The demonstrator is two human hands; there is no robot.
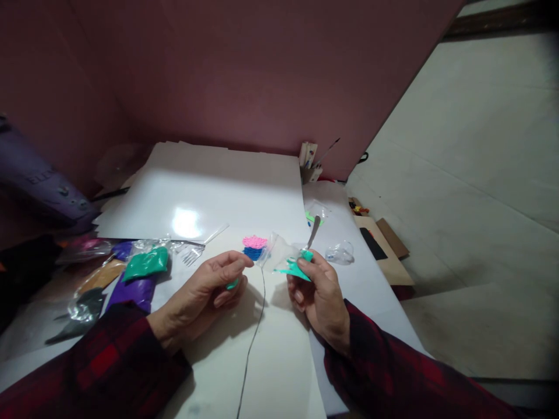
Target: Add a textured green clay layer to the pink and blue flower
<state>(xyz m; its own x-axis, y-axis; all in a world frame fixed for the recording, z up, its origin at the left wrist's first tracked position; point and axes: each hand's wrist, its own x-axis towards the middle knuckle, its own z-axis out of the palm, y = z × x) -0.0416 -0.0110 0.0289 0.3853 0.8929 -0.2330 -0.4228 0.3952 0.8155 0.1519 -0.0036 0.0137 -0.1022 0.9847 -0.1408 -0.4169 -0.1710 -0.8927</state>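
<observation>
My right hand (321, 288) grips a clear plastic bag (278, 251) with bright green modelling clay (301, 270) in its lower corner. A metal utensil handle (314, 230) sticks up just beyond the fingers; its other end is hidden. My left hand (218, 285) is closed, thumb against forefinger, and a small lump of green clay (233, 284) shows between its curled fingers. Its fingertips are close to the bag's open end. Behind the bag, textured pink clay (254, 241) and blue clay (253, 253) sit on a white sheet (288, 355) with a dark drawn line (248, 349).
Bagged clay in green (146, 263), purple (131, 293) and dark grey (85, 305) lies at left. A plastic fork (192, 253) is beside it. Glossy white boards (218, 186) lean at the back. A crumpled clear bag (340, 253) and a brush holder (311, 171) stand right.
</observation>
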